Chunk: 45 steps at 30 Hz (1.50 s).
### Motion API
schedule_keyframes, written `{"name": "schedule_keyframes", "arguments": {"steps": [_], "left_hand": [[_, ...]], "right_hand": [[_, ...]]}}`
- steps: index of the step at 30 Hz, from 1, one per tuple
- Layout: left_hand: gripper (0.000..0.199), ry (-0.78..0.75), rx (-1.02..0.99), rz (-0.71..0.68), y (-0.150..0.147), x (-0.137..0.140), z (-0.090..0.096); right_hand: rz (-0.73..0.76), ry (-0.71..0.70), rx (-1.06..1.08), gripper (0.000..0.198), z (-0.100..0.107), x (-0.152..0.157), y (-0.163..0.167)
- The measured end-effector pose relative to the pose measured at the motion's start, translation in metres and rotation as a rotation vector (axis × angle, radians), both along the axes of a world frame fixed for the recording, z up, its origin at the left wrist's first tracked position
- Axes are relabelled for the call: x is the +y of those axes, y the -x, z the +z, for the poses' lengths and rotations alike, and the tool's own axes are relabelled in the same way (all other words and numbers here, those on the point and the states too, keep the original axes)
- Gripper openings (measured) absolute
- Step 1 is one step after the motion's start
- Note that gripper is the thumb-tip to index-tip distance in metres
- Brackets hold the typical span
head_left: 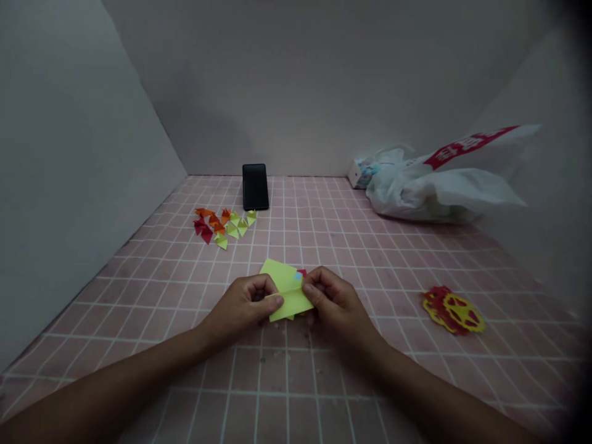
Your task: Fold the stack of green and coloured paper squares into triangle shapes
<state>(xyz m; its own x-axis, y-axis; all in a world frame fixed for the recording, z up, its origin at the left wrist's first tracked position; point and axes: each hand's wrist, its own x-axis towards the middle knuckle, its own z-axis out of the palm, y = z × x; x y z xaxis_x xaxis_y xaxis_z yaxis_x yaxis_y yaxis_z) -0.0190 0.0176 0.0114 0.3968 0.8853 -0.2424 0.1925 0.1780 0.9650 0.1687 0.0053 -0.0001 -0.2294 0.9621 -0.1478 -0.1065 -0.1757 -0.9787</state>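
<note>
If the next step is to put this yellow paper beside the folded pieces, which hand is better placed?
Probably the left hand: it is nearer to the folded pieces, which lie ahead on its side. The right hand is farther and would reach across. Both hold the paper.

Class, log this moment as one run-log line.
left hand: pinching flat yellow paper | right hand: pinching same paper | beyond: small folded red, orange, yellow paper pieces

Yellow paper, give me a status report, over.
Left hand, right hand pinching yellow paper, one per side. Folded paper pieces beyond, apart from hands. Plastic bag far right, out of the way.
</note>
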Motion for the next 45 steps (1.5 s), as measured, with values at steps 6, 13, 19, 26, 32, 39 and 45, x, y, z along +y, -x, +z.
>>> {"name": "schedule_keyframes", "arguments": {"steps": [6, 13, 19, 26, 32, 39, 45], "left_hand": [[0.025, -0.015, -0.016, 0.036, -0.001, -0.003, 0.001], [0.024, 0.016, -0.01, 0.003, 0.0, -0.002, 0.002], [0.024, 0.063, 0.009, -0.029, -0.001, -0.001, -0.001], [0.024, 0.177, -0.13, -0.01, -0.001, -0.002, -0.001], [0.018, 0.102, -0.192, -0.001, -0.002, -0.003, -0.002], [0.017, 0.11, -0.3, 0.059, -0.002, -0.003, -0.003], [0.014, 0.116, -0.354, 0.099, -0.002, -0.003, -0.003]], "right_hand": [[0.12, 0.065, 0.073, 0.018, 0.0, 0.0, 0.001], [0.157, 0.18, 0.088, 0.02, -0.002, 0.0, 0.003], [0.125, 0.195, 0.11, 0.02, 0.002, -0.002, 0.004], [0.107, 0.164, 0.21, 0.016, 0.001, 0.0, 0.003], [0.11, 0.139, 0.249, 0.011, -0.005, -0.001, 0.003], [0.139, 0.136, 0.283, 0.011, -0.003, -0.003, 0.0], [0.135, 0.097, 0.394, 0.006, -0.007, -0.002, -0.002]]}}
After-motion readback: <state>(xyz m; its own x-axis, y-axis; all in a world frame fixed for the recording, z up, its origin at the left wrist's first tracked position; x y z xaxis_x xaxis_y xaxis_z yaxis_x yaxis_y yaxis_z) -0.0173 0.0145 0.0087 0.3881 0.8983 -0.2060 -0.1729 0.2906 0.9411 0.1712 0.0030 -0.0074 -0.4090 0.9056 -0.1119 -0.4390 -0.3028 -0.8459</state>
